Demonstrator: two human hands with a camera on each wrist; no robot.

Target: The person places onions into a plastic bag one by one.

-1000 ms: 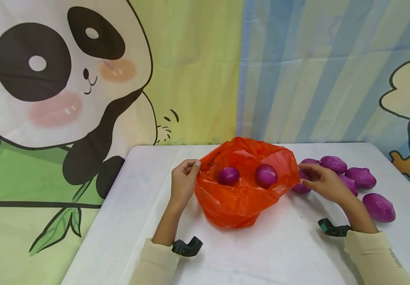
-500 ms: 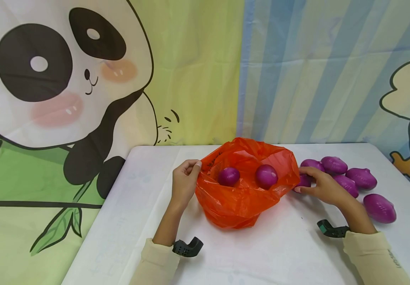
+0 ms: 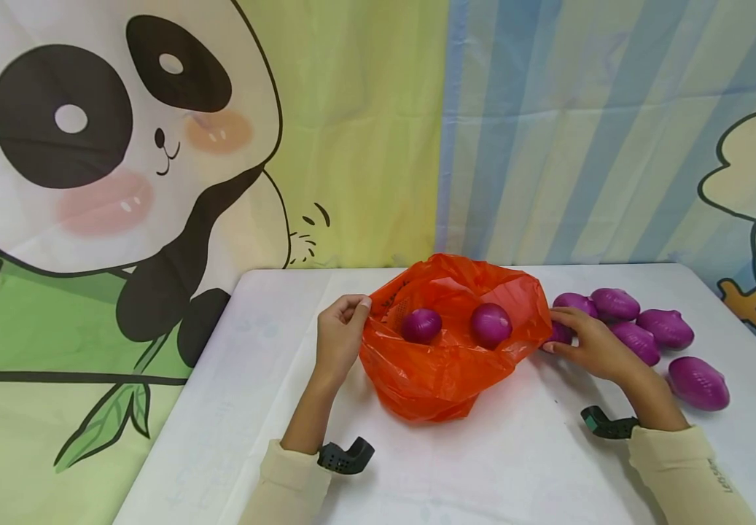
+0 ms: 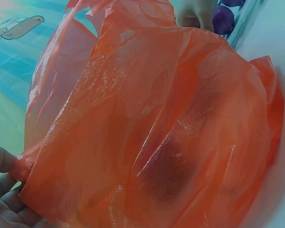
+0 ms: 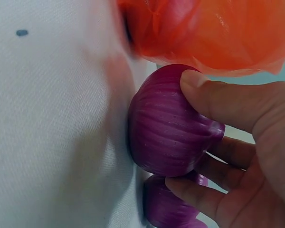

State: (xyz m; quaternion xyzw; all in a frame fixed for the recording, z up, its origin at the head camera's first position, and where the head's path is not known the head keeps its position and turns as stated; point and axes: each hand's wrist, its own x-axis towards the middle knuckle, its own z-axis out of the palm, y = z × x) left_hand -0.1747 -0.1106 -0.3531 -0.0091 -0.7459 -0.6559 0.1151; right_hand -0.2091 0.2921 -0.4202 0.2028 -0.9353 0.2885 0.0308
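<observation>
An orange-red plastic bag (image 3: 426,383) stands open on the table. Two purple onions, the left onion (image 3: 421,325) and the right onion (image 3: 490,325), show inside its mouth. My left hand (image 3: 340,332) pinches the left side of the bag's rim between thumb and fingers. To the right of the bag, my right hand (image 3: 594,343) grips another purple onion (image 5: 168,123), thumb on one side and fingertips on the other. That onion is low at the table surface, close beside the bag, and partly hidden by the hand in the head view.
Several more purple onions lie at the back right of the white table (image 3: 515,467): one onion (image 3: 615,304) behind, another onion (image 3: 665,329) beside it, and an onion (image 3: 699,383) nearest the front. A printed cloth backdrop (image 3: 364,131) hangs behind the table.
My right hand has moved slightly left and its fingers have closed around the onion beside the bag. The left hand and the bag stay nearly where they were.
</observation>
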